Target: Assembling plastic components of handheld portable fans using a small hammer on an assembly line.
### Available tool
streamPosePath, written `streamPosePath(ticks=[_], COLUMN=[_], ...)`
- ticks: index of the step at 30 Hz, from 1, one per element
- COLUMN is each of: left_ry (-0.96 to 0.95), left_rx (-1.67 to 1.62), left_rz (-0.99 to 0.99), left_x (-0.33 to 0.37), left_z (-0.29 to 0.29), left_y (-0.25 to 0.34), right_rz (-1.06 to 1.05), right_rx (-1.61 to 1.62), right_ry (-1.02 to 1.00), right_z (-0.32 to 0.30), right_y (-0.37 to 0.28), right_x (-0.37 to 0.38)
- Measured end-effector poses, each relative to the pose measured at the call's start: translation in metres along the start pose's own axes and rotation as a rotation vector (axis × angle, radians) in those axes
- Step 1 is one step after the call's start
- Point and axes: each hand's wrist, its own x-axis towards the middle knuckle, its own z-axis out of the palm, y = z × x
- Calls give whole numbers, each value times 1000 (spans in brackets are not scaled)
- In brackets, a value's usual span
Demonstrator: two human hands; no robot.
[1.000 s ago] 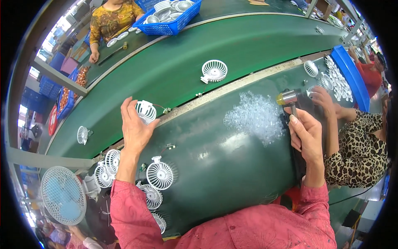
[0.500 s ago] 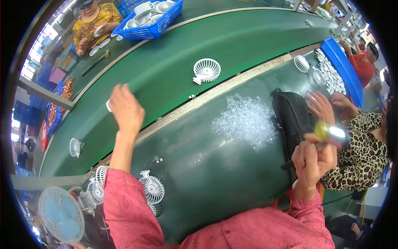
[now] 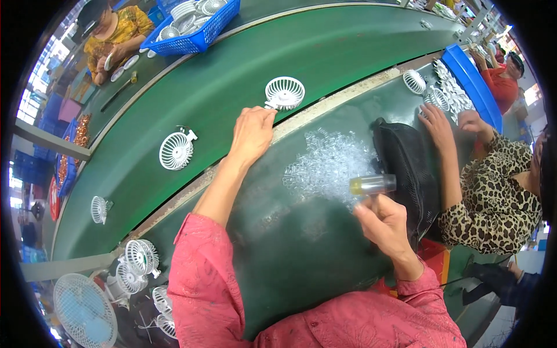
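My left hand reaches over the belt's near edge, its fingers closed at the short stem of a round white fan housing. My right hand is wrapped round the handle of a small hammer, above the near tabletop. The hammer's head is blurred, yellow at one end and greyish at the other; its handle is hidden in my grip. Another white fan housing lies on the belt to the left of my left hand, and a smaller-looking one sits farther left.
Clear small plastic pieces lie heaped near a black bag. A co-worker's arm is close on the right, by a blue tray. More fan housings stand lower left. Across the green belt is a blue basket.
My left hand has moved right from one fan housing, uncovering it, to the stem of another. My right hand has come left and lower with the hammer, away from the co-worker.
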Motion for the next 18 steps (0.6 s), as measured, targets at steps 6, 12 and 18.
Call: streamPosePath(ticks=[6, 12, 18], left_ry=[-173, -313, -312], left_rx=[-123, -291, -381], left_rz=[-280, -339, -394], left_x=[-85, -215, -318], left_z=[-58, -89, -94], left_y=[47, 92, 134], right_rz=[124, 119, -54], right_rx=[-180, -223, -351], right_ry=[-77, -185, -332], right_z=[6, 42, 89], right_y=[-3, -3, 12], right_x=[-5, -14, -28])
